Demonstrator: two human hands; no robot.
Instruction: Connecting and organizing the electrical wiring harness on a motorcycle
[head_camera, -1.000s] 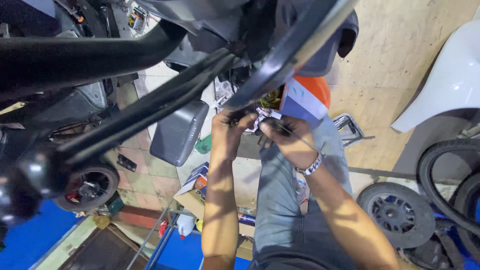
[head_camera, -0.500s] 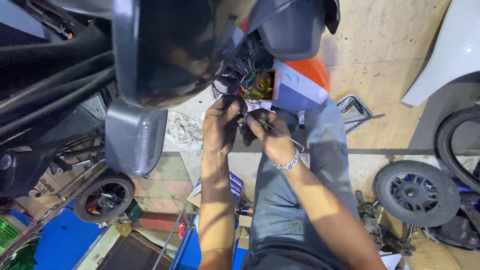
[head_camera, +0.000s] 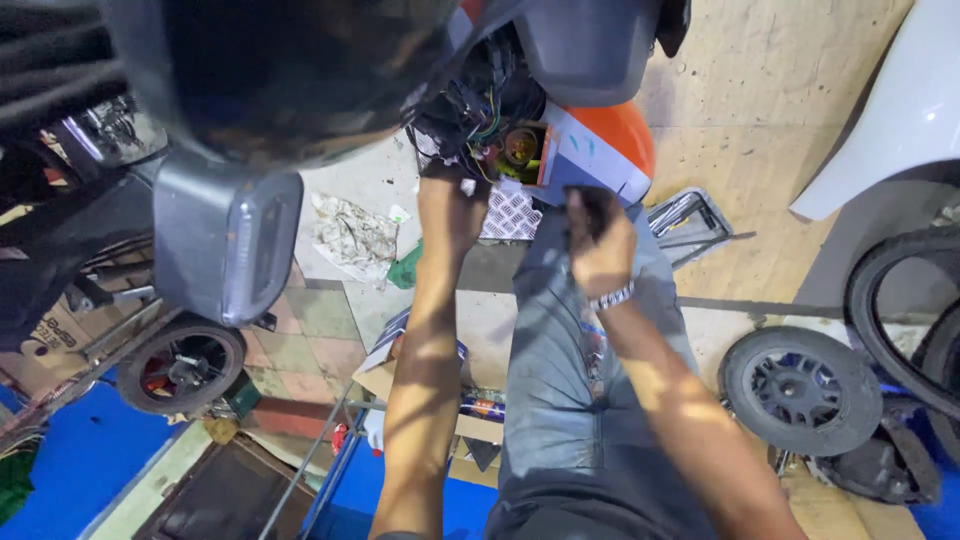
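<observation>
My left hand (head_camera: 448, 205) reaches up into the tangle of coloured wires (head_camera: 478, 118) under the scooter's open front. Its fingertips are hidden among the wires. A round brass-coloured part (head_camera: 521, 146) sits just right of that bundle, beside the orange and white body panel (head_camera: 600, 150). My right hand (head_camera: 600, 245), with a bead bracelet at the wrist, is a little away from the wiring and is closed around a small dark object (head_camera: 590, 203). Grey trousers (head_camera: 560, 400) lie below both forearms.
A grey scooter panel (head_camera: 228, 245) hangs at the left, with a dark curved body part (head_camera: 290, 70) above it. Small wheels stand at left (head_camera: 185, 368) and right (head_camera: 800, 390). A metal rack (head_camera: 690, 222), crumpled paper (head_camera: 350, 235) and cardboard boxes (head_camera: 420, 370) lie on the floor.
My hands were together at the wiring. Now my right hand has drawn back from it with the dark object, while my left hand stays at the wires. The view has shifted.
</observation>
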